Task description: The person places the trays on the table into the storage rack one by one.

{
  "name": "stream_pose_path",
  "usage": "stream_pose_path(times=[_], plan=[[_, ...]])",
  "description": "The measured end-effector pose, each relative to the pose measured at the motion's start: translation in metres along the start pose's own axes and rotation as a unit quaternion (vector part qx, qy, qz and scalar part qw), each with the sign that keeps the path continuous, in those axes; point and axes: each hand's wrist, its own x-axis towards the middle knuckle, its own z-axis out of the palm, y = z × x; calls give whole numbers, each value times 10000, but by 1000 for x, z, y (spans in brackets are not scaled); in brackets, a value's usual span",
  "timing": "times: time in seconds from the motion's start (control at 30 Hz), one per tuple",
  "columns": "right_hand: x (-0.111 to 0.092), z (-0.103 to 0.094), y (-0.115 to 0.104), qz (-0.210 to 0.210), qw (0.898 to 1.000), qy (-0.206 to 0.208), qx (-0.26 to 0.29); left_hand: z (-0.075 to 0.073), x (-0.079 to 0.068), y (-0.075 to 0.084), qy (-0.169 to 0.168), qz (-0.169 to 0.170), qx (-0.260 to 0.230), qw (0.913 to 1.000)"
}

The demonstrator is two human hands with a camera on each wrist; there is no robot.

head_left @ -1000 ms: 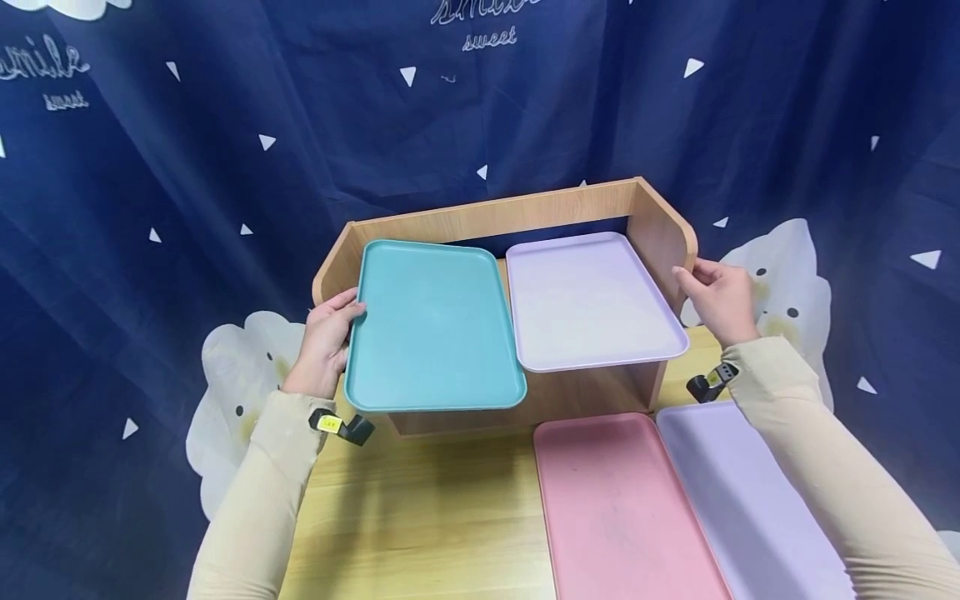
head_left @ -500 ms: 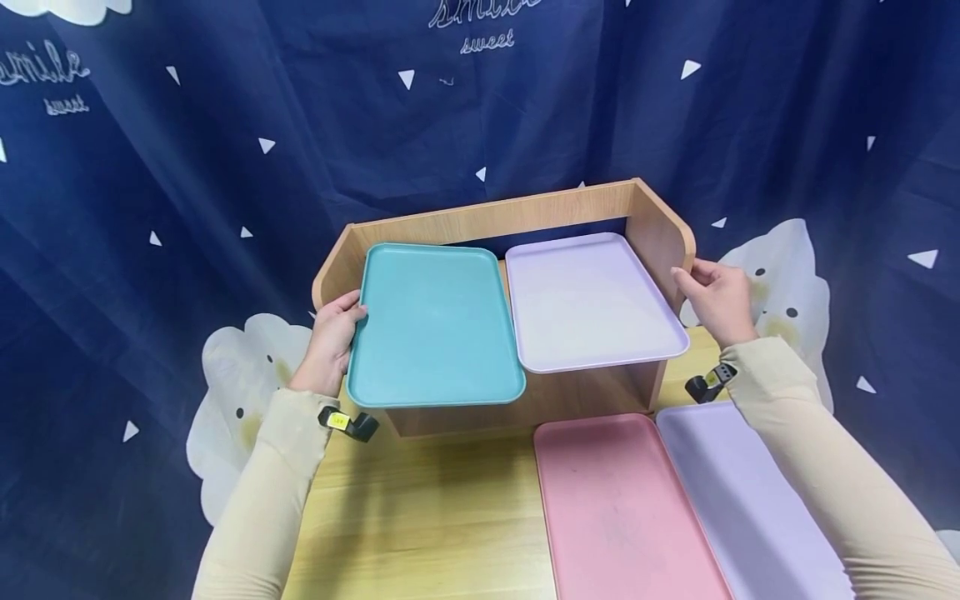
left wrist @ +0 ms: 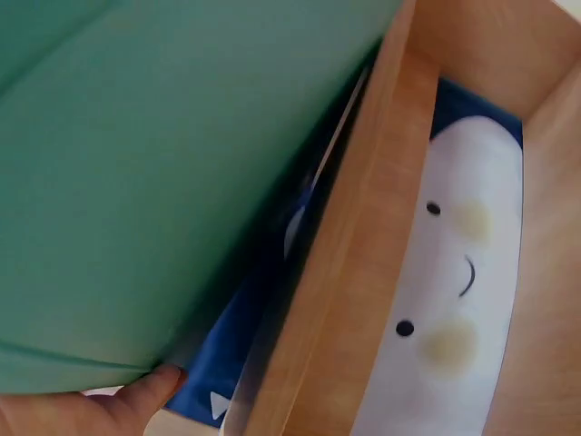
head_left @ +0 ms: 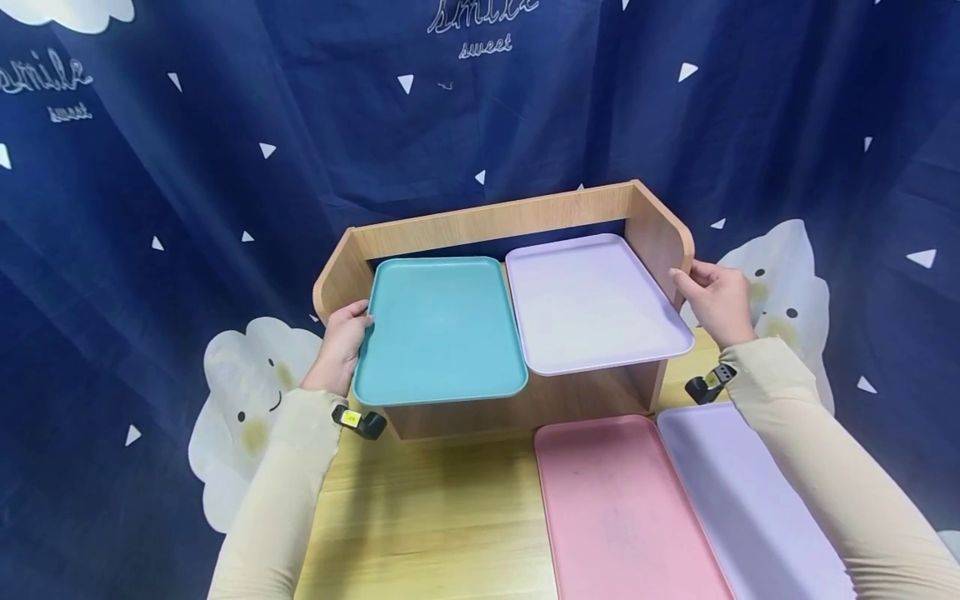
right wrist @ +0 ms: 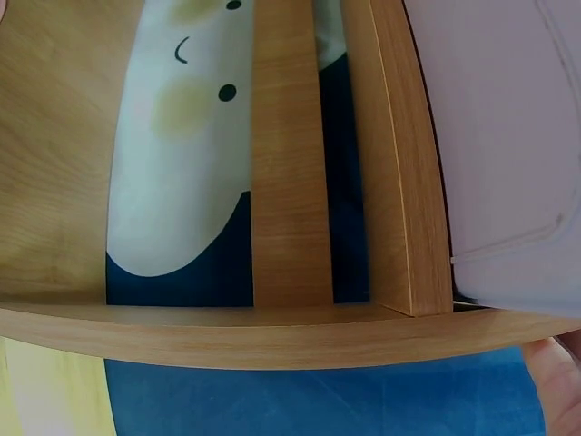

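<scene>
Shelf (head_left: 495, 221) bears a lilac tray (head_left: 600, 304); left of it we hold the teal tray (head_left: 442, 329), left grip (head_left: 341, 346) pinching its edge above the shelf; our right grip (head_left: 717, 300) pinches the shelf's side.

Navy curtain (head_left: 555, 100), cloud-printed, at back; pink tray (head_left: 622, 504) beside lilac tray (head_left: 738, 492), both on wooden table (head_left: 427, 508).

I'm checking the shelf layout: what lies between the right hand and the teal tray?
In the head view, the upper lavender tray and the shelf's right side panel lie between the right hand and the teal tray.
</scene>
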Motion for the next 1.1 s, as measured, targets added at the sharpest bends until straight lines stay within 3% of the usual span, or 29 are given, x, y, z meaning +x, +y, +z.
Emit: stream_pose_path(times=[0.23, 0.37, 0.63, 0.87, 1.1], plan=[[0, -1, 0, 38, 10000, -32, 41, 3, 9, -6, 106, 183, 416, 9989], [0, -2, 0, 33, 10000, 13, 25, 3, 14, -10, -36, 180, 328, 9993], [0, -1, 0, 46, 10000, -31, 64, 1, 23, -13, -294, -313, -77, 9990], [-1, -3, -1, 129, 9999, -37, 41, 5, 28, -11, -301, -179, -217, 9992], [-2, -1, -2, 16, 9999, -51, 134, 2, 32, -17, -501, -324, -257, 9979]])
